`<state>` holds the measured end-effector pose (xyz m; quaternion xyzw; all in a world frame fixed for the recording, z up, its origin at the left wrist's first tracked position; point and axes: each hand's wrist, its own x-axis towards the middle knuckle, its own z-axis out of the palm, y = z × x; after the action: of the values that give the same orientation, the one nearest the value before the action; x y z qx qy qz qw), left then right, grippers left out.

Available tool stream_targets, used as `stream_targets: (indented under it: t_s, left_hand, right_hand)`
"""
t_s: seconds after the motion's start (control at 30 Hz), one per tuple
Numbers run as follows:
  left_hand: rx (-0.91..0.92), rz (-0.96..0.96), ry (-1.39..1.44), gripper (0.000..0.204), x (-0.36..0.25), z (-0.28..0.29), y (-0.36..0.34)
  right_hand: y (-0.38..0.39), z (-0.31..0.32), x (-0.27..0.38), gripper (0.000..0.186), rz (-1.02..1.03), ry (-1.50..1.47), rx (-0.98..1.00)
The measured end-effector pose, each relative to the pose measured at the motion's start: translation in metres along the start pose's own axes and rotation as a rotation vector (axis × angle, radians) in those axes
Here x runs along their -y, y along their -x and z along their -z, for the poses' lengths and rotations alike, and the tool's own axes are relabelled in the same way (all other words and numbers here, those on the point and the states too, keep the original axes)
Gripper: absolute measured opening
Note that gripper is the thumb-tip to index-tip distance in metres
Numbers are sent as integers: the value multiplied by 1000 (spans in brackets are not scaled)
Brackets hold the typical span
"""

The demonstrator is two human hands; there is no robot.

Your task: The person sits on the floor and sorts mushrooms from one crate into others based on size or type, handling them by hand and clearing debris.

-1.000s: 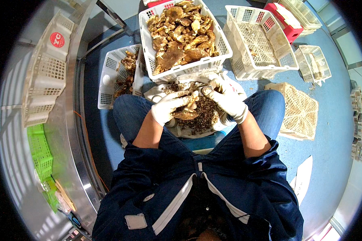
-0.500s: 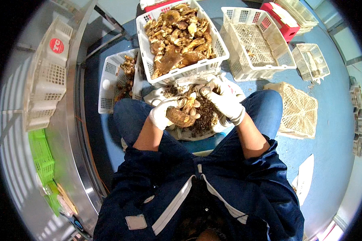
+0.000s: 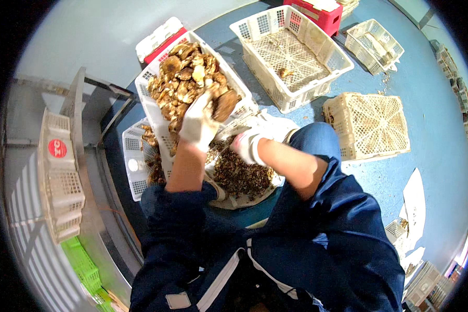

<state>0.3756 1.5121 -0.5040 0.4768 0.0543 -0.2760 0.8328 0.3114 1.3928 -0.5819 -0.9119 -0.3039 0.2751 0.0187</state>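
Observation:
My left hand (image 3: 200,123), in a white glove, is closed around a big brown-capped mushroom (image 3: 225,105). It holds the mushroom over the near right part of a white plastic basket (image 3: 243,94) heaped with brown mushrooms (image 3: 178,86). Lower and to the right, my gloved right hand (image 3: 249,146) is curled above a heap of dark trimmings (image 3: 239,174) between my knees. What its fingers hold, if anything, is hidden. A pale cloth or sack (image 3: 275,125) lies just beyond that hand.
Beside the full basket stands a lower white basket (image 3: 132,171) with some mushrooms. A large white basket (image 3: 317,89) holds a small piece. To the right are an upturned basket (image 3: 369,127) and a small basket (image 3: 372,47). A metal table (image 3: 96,208) runs along the left.
My left hand has carried the mushroom forward from above the trimmings to the full basket. My right hand has lowered toward the trimmings. The view has swung to the right.

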Motion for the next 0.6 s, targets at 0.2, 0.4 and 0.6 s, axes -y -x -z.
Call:
stream_targets:
  t_s: [0.2,0.4,0.6]
  left_hand:
    - [21,224,76,18,93,-35,-173]
    - [70,361,63,25,103,-55,-198]
    - [270,38,-218,38,13,-4,-100]
  right_hand:
    - [-19,24,4,39,102,-136,2]
    - [-39,29,2,40,142,-129,52]
    - [-14,36,-3,41,69,-149,109]
